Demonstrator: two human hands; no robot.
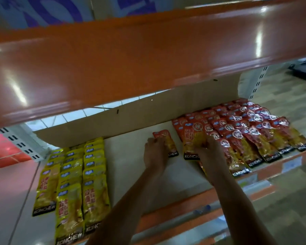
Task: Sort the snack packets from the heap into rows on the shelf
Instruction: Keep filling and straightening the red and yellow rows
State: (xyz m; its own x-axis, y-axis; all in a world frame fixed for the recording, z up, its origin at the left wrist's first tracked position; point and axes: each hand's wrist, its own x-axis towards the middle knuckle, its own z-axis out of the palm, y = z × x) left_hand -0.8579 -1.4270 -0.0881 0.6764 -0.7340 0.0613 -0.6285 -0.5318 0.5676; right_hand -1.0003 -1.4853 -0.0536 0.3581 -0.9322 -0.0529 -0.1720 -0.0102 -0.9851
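On the white shelf (131,165), a single orange-red snack packet (163,137) lies flat near the middle, and my left hand (155,154) rests on its lower half with fingers spread. My right hand (209,152) presses on another orange-red packet (190,138) at the left edge of the red rows (245,131), which fill the shelf's right side in overlapping lines. Yellow packets (78,183) lie in three rows on the left side. Whether either hand grips its packet is unclear.
An orange upper shelf (131,55) hangs low over the work area. A cardboard panel (131,119) stands along the shelf's back. The orange front rail with price labels (272,167) borders the shelf. Tiled floor shows at right.
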